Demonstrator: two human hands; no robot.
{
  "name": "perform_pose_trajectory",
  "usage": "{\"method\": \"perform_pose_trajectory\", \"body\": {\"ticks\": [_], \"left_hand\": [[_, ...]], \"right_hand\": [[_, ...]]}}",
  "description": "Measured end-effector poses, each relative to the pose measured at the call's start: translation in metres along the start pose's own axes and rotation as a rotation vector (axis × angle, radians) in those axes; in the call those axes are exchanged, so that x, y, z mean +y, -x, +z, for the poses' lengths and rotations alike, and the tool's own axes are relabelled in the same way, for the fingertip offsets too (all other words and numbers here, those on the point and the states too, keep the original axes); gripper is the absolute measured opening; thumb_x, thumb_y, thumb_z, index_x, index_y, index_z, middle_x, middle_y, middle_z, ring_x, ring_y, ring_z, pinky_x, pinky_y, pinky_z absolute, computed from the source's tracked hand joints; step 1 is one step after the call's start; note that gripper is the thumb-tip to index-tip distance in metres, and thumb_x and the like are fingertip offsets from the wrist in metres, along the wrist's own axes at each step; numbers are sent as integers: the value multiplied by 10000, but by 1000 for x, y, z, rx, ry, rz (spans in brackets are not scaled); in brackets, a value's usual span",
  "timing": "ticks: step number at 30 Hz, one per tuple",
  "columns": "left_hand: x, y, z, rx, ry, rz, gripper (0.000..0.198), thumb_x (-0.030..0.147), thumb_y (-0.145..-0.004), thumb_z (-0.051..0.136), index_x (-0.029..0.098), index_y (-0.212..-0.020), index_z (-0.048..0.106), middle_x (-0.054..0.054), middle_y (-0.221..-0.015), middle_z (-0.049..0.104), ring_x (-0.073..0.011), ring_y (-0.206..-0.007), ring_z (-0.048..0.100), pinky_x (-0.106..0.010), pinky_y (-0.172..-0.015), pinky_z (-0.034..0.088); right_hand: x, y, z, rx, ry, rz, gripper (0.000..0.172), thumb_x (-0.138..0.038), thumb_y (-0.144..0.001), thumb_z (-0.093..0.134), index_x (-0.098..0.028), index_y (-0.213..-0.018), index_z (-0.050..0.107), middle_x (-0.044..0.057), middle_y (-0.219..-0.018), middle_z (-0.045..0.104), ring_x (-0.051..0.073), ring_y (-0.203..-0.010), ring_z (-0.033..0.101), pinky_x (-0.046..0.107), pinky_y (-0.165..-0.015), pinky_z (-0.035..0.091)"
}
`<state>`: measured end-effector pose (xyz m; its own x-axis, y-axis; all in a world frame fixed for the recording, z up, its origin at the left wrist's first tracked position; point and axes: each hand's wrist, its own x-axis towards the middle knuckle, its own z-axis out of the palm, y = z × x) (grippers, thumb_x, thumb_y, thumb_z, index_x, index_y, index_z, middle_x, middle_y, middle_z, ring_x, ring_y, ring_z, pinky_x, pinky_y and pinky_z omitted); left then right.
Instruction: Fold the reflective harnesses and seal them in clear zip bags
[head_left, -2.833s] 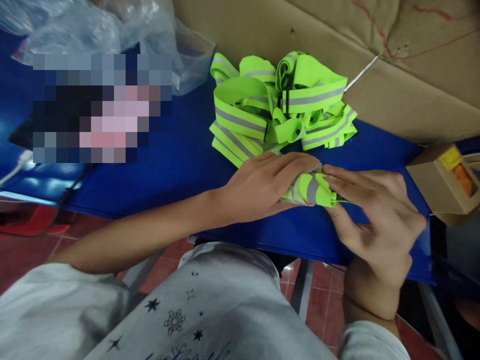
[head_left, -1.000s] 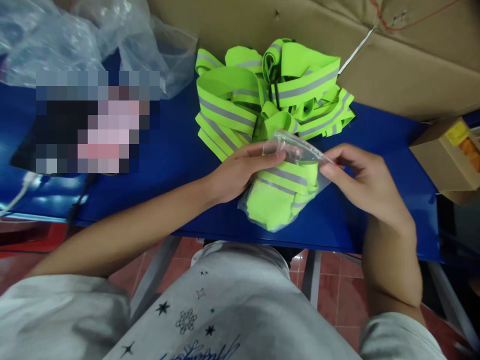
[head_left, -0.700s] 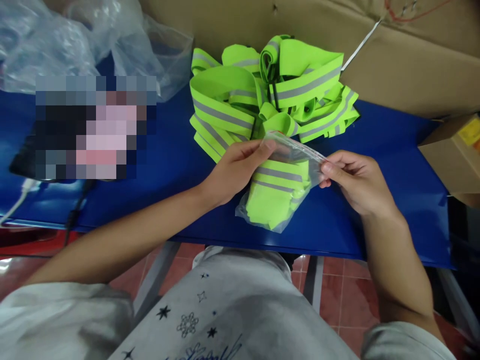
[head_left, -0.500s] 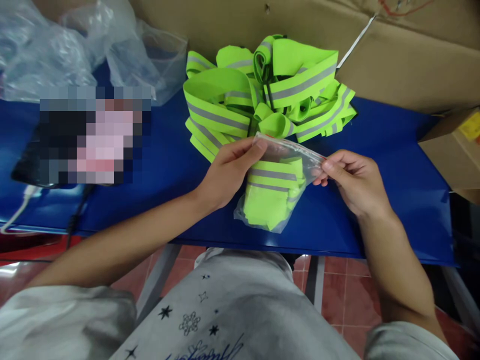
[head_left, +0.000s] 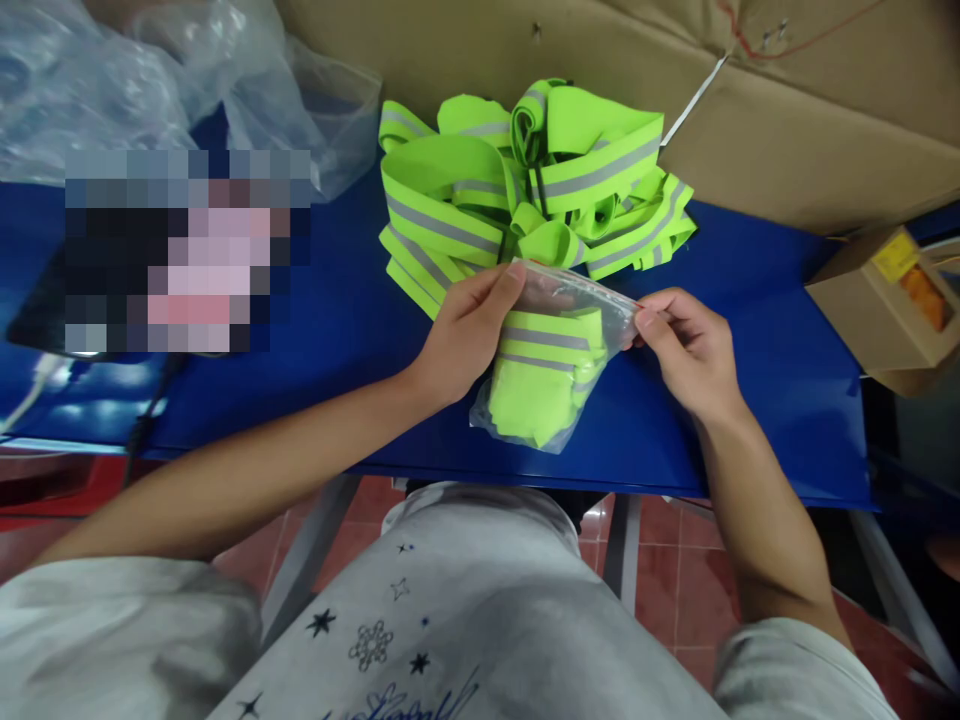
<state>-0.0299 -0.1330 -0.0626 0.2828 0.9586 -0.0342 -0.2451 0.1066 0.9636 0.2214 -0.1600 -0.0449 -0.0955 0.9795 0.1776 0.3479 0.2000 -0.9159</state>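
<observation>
A clear zip-lock bag (head_left: 559,290) hangs between my two hands at the front of the blue table. Inside it lies a folded neon-yellow reflective strap (head_left: 536,385) with grey stripes. My left hand (head_left: 469,325) pinches the bag's top left corner, thumb on top. With thumb and fingers closed, my right hand (head_left: 686,345) grips the top right corner at the zip strip. Just behind the bag, a heap of reflective straps (head_left: 442,225) in neon yellow-green with grey stripes lies loosely looped.
Crumpled clear plastic bags (head_left: 255,100) lie at the back left. In front of them sits a blurred-out device with cables (head_left: 146,400). A cardboard box (head_left: 870,290) stands at the right edge of the blue table (head_left: 780,400), and brown cardboard (head_left: 450,45) lines the back.
The view has shifted slightly, bringing more of the right-hand box into sight. Both hands still hold the bag's top edge; my right hand sits slightly closer to my left.
</observation>
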Motion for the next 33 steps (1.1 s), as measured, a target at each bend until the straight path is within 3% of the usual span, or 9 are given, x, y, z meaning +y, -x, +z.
{"method": "perform_pose_trajectory", "body": {"ticks": [5,11,15,25,33], "left_hand": [[1,0,0,-4,-29,27,503,700,-999,598,243,-1007,807,-62,-1027,833,-292,-1209,744,-420,-1029,635],[4,1,0,-20,-21,83,486,673,-1013,596,234,-1009,804,-75,-1086,827,-292,-1252,726,-429,-1077,609],[3,1,-1,-10,4,24,448,648,-1023,596,249,-1071,795,-54,-1077,830,-283,-1187,755,-416,-1021,627],[1,3,-1,-35,-102,76,460,656,-1021,595,258,-1149,787,-56,-1097,830,-280,-1209,739,-420,-1080,589],[10,9,4,-50,-222,137,471,650,-1034,573,248,-1133,798,-56,-1182,810,-268,-1202,725,-399,-1127,546]], "right_hand": [[4,-3,-3,0,-78,74,334,-522,-919,814,-210,-849,714,-21,-669,691,107,-584,635,251,-598,496],[1,-4,-1,43,-34,50,431,-578,-863,845,-217,-766,631,-39,-595,635,98,-506,536,253,-525,408],[-2,-3,1,18,-29,48,419,-616,-874,816,-231,-816,662,-31,-635,654,116,-548,565,270,-554,438],[-3,-3,6,26,-25,61,477,-685,-845,797,-233,-815,649,-34,-637,605,113,-543,506,270,-530,403],[-8,-1,8,-20,-10,16,368,-556,-893,777,-232,-801,626,-38,-633,541,106,-559,451,260,-528,360]]}}
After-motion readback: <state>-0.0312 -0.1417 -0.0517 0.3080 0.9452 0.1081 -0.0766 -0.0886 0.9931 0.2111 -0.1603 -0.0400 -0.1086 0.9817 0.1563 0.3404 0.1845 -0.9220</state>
